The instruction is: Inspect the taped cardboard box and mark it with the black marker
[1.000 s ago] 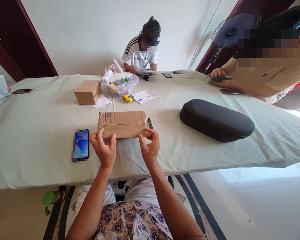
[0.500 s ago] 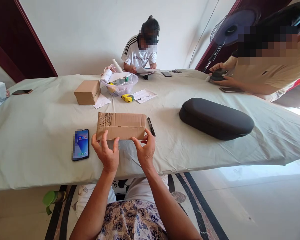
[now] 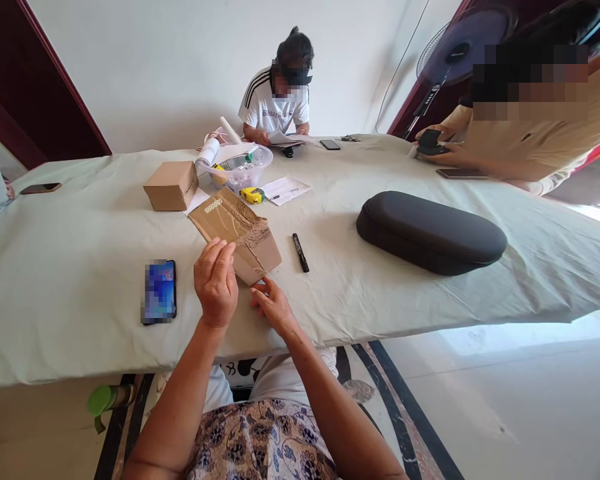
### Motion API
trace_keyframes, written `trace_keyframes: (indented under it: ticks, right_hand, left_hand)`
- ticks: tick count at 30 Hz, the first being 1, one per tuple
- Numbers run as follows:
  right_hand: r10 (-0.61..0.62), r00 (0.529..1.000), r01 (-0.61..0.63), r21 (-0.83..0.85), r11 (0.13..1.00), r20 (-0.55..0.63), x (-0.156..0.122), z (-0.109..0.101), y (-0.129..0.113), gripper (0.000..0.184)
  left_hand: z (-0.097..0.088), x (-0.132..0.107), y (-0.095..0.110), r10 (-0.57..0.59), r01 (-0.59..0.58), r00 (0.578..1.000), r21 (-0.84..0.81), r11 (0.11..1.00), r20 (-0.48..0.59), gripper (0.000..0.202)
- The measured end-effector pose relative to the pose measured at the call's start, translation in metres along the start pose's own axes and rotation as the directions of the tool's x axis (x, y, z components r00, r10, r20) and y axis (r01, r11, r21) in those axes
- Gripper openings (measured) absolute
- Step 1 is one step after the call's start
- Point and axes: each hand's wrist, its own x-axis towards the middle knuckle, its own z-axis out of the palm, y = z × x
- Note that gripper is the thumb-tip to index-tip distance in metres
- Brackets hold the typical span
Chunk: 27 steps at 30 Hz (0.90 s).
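A long brown cardboard box (image 3: 235,230) stands tilted up on the cloth-covered table (image 3: 80,267), its taped face turned toward me and its near corner low. My left hand (image 3: 215,283) grips the box's near left edge with curled fingers. My right hand (image 3: 273,305) holds the near lower corner from underneath, fingers partly hidden by the box. A black marker (image 3: 301,252) lies just right of the box. A phone (image 3: 159,291) with a lit screen lies left of my left hand.
A large black oval case (image 3: 430,232) lies to the right. Behind the box are a smaller cardboard box (image 3: 171,186), a clear bowl (image 3: 240,167) of items, a yellow tape measure (image 3: 253,195) and papers (image 3: 285,190). Two other people sit at the far end and right side. A fan (image 3: 455,47) stands behind.
The box lay flat in front of me; both hands have now lifted and turned it, so it stands tilted diagonally. My right hand moved under its near corner.
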Motion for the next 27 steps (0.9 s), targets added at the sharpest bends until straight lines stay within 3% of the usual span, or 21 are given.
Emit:
trace_keyframes:
  ticks: [4, 7, 9, 11, 13, 16, 18, 21, 27]
  right_hand:
    - [-0.029, 0.995, 0.037, -0.085, 0.996, 0.093, -0.003, -0.008, -0.003, 0.036]
    - [-0.253, 0.963, 0.241, -0.117, 0.963, -0.099, -0.004, -0.011, -0.013, 0.040]
    - [-0.426, 0.859, 0.388, -0.181, 0.903, -0.285, -0.002, -0.012, -0.027, 0.050]
    - [-0.560, 0.743, 0.491, -0.269, 0.828, -0.366, 0.002, -0.013, -0.044, 0.067]
    - [-0.667, 0.665, 0.568, -0.353, 0.744, -0.337, 0.009, -0.012, -0.061, 0.086]
    - [-0.764, 0.594, 0.633, -0.440, 0.637, -0.251, 0.022, -0.004, -0.080, 0.103]
    - [-0.774, 0.586, 0.639, -0.451, 0.623, -0.239, 0.030, 0.003, -0.087, 0.106]
    - [-0.751, 0.616, 0.623, -0.435, 0.650, -0.240, 0.036, 0.011, -0.091, 0.103]
    - [-0.736, 0.637, 0.636, -0.385, 0.669, -0.227, 0.035, 0.007, -0.094, 0.071]
  left_hand:
    - [0.007, 0.005, -0.005, 0.012, -0.009, 0.997, -0.042, 0.999, 0.070, 0.031]
    - [0.009, 0.010, -0.006, 0.014, -0.006, 0.993, -0.064, 0.998, 0.121, 0.034]
    - [0.010, 0.013, -0.006, -0.002, 0.012, 0.990, -0.071, 0.997, 0.141, 0.034]
    - [0.011, 0.014, -0.006, -0.027, 0.037, 0.990, -0.069, 0.997, 0.136, 0.033]
    - [0.012, 0.015, -0.005, -0.068, 0.075, 0.990, -0.054, 0.996, 0.122, 0.030]
    - [0.015, 0.014, -0.004, -0.131, 0.139, 0.981, -0.048, 0.989, 0.140, 0.028]
    - [0.016, 0.013, -0.003, -0.137, 0.149, 0.977, -0.066, 0.987, 0.160, 0.028]
    - [0.017, 0.014, -0.003, -0.117, 0.132, 0.980, -0.087, 0.987, 0.159, 0.029]
    - [0.007, 0.012, -0.006, -0.091, 0.105, 0.986, -0.096, 0.990, 0.137, 0.027]
